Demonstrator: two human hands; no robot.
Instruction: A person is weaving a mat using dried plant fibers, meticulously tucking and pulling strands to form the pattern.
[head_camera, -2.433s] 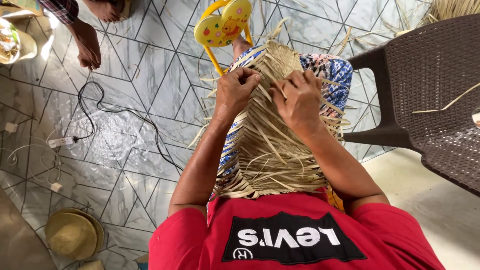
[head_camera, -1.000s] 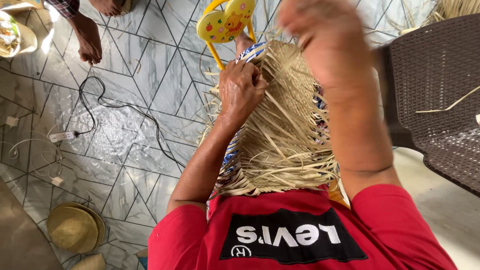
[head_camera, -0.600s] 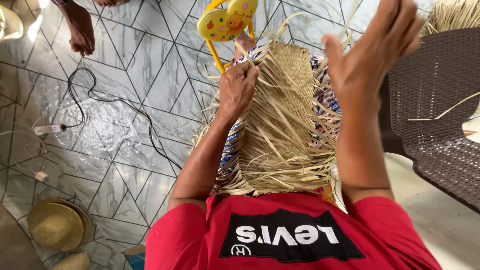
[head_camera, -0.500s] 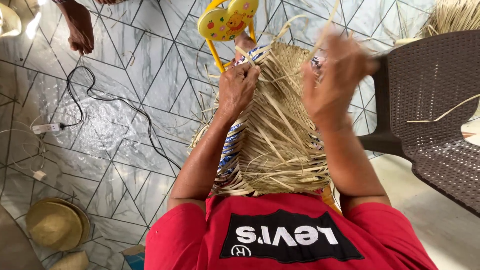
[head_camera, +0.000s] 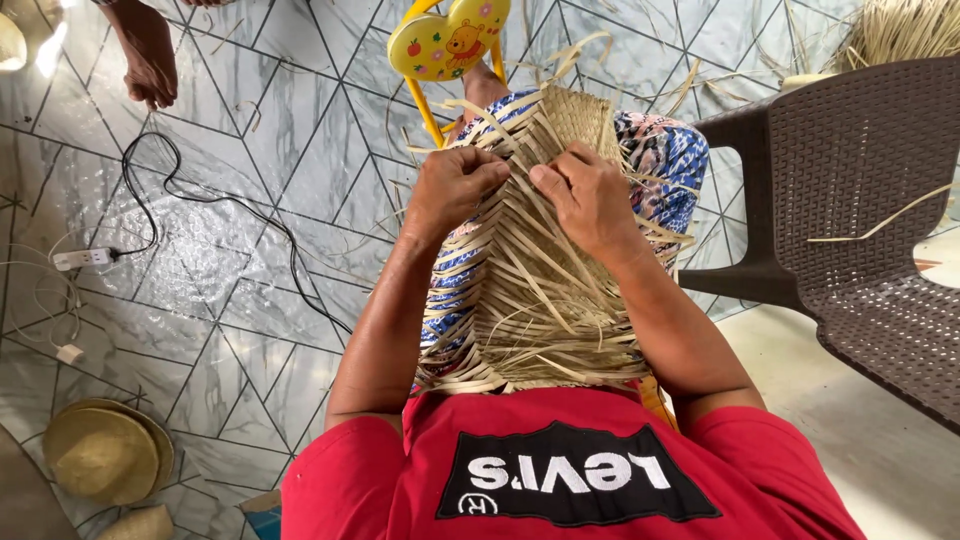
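Both my hands pinch pale straw strips
My left hand and right hand grip the half-woven mat, loose ends splaying

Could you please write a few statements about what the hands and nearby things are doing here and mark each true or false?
1. Both the left hand and the right hand rest on the woven straw piece. True.
2. The right hand is raised clear of the weave. False: it presses on it.
3. A brown wicker-pattern chair stands to the right. True.
4. The straw hats lie on the chair. False: they lie on the tiled floor, lower left.
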